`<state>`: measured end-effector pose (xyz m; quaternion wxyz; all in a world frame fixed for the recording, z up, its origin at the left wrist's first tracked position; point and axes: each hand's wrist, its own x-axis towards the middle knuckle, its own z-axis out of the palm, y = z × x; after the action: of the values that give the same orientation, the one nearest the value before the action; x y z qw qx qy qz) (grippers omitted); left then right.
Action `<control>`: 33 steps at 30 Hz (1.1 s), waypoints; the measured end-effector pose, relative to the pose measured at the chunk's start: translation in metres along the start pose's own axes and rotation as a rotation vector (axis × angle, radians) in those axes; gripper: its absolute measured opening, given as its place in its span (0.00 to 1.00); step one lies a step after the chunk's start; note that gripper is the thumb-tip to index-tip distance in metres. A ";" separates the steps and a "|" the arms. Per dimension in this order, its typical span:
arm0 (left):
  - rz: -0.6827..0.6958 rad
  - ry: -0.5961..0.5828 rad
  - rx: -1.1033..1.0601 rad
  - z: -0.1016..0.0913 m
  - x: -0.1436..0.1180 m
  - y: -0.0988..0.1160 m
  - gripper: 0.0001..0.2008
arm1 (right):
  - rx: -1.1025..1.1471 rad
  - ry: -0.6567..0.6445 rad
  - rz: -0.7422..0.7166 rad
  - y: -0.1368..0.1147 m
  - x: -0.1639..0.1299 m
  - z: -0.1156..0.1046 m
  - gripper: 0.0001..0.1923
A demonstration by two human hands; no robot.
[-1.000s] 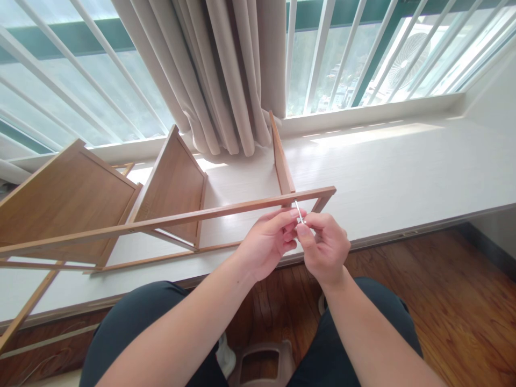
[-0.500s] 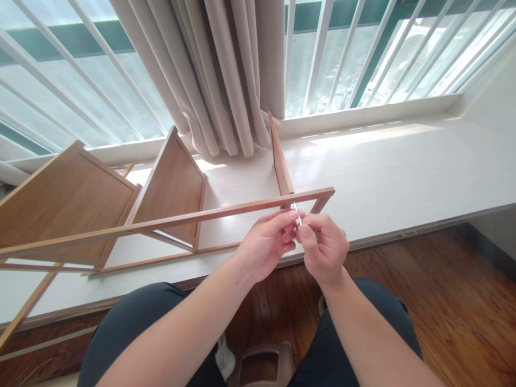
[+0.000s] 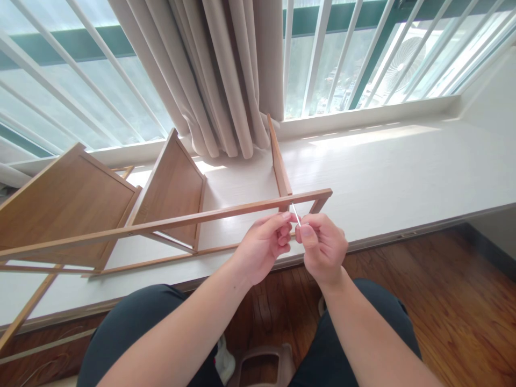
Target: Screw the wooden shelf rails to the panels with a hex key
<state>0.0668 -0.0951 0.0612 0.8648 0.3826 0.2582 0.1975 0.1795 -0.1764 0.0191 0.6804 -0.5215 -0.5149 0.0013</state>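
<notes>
Nearest the camera are the person's dark trouser legs (image 3: 133, 328), and between them a grey-brown plastic piece (image 3: 264, 365) low over the glossy reddish wood floor (image 3: 455, 301).

Above the knees the two hands meet. The left hand (image 3: 264, 244) and the right hand (image 3: 322, 247) each have their fingers (image 3: 300, 232) curled shut on a thin, straight, shiny metal rod (image 3: 295, 213), pinched between thumb and fingertips. The rod slants up and away, and its top end reaches the underside of the rail (image 3: 226, 211); whether it goes into the wood cannot be told.

That rail is a long, slim, square-edged strip of light brown wood, part of a shelf frame (image 3: 169, 188) lying on its side on the smooth white tabletop (image 3: 403, 166). Three flat boards with a fine grain stand on edge behind the rail, the right one (image 3: 279, 158) close above the hands, the other two (image 3: 72, 199) off to the left.

Behind the frame a beige curtain (image 3: 226, 75) hangs in heavy folds, its hem resting on the sill just beside the right board. Farther back are white slanted window bars (image 3: 318, 54) and bright glass.
</notes>
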 end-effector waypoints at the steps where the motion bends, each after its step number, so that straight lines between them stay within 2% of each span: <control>1: 0.007 0.014 0.019 -0.001 -0.001 0.000 0.15 | -0.004 -0.001 0.001 0.000 0.001 0.000 0.06; 4: 0.049 0.037 0.156 -0.007 -0.005 -0.001 0.15 | -0.015 -0.011 0.000 -0.001 0.002 0.000 0.08; 7: 0.072 0.025 0.496 -0.020 -0.016 0.000 0.17 | -0.030 -0.015 0.004 -0.004 0.004 0.000 0.09; 12: -0.135 -0.055 1.181 -0.065 -0.053 -0.003 0.20 | -0.045 -0.020 0.009 -0.008 0.004 0.001 0.10; 16: -0.297 0.023 1.598 -0.111 -0.085 -0.021 0.21 | -0.033 -0.020 0.020 -0.007 0.002 0.001 0.10; 17: -0.343 0.006 1.673 -0.120 -0.090 -0.026 0.21 | -0.031 -0.020 0.024 -0.007 0.001 0.001 0.10; 19: -0.447 -0.107 1.751 -0.132 -0.097 -0.035 0.18 | -0.028 -0.018 0.032 -0.005 -0.001 0.001 0.10; 21: -0.529 -0.243 1.784 -0.133 -0.096 -0.041 0.14 | -0.025 -0.014 0.043 -0.002 -0.002 0.002 0.10; 23: -0.529 -0.331 1.785 -0.126 -0.089 -0.046 0.15 | -0.019 -0.009 0.051 0.000 -0.003 0.003 0.11; 28: -0.438 -0.387 1.772 -0.103 -0.070 -0.065 0.19 | -0.023 0.007 0.072 0.000 -0.004 0.005 0.12; 33: -0.552 -0.504 1.786 -0.107 -0.070 -0.084 0.18 | -0.012 0.009 0.085 -0.002 -0.003 0.004 0.12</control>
<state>-0.0405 -0.1256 -0.0434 0.3014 0.8559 0.2006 -0.3693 0.1737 -0.1761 0.0185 0.6788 -0.5472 -0.4891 0.0248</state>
